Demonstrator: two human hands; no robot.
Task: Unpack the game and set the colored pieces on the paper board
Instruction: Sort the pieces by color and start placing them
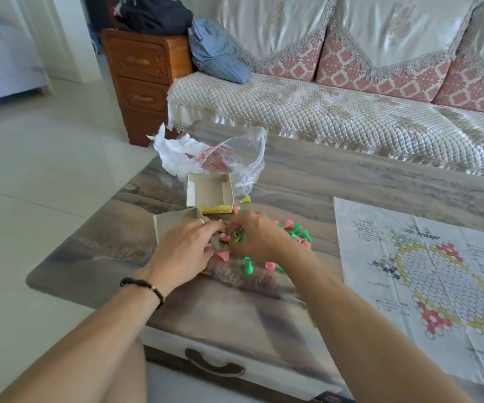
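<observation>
Pieces (299,232) lie heaped under both hands' grip, beside box (209,193).

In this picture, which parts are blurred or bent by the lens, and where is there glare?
Head view: the sofa and table edges curve, a wide-angle effect. The board print is too soft to read. Both hands, left and right, look slightly smeared over the pieces. The bag and floor catch bright daylight glare.
</observation>
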